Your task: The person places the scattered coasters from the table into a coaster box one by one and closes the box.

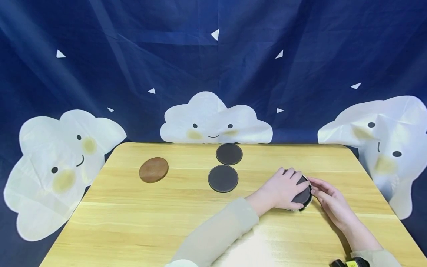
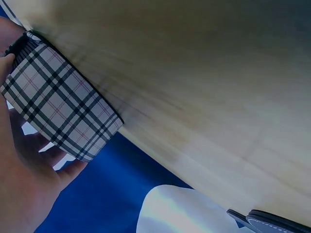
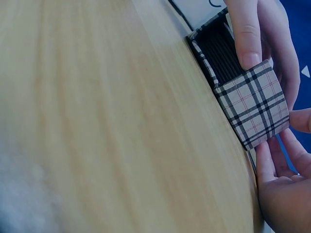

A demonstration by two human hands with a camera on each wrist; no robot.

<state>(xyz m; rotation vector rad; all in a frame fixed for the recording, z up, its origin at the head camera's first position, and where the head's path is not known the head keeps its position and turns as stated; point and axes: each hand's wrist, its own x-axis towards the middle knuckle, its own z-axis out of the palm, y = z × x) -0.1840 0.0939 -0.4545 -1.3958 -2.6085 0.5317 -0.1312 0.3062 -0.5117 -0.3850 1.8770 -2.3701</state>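
Coaster stack [image 1: 303, 193] held between both hands near the right front of the wooden surface [image 1: 140, 218].
Plaid-sided holder [image 3: 252, 104] wraps the dark round stack, its check of black and thin red lines on pale ground showing in both wrist views; dark coaster edges show where the wrap gapes. Left hand [image 1: 280, 191] lies over the top, fingers [image 1: 291, 174] curled round the far rim; right hand [image 1: 328, 198] touches the right side with fingers lightly bent, thumb at the edge. Bare wood lies to the front and left, and the right edge of the surface is near. Two dark round coasters [image 1: 223, 178] [image 1: 228, 153] lie apart toward the middle back, a brown round coaster [image 1: 154, 170] further left. Blue cloud-printed cloth [image 1: 213, 66] hangs behind.
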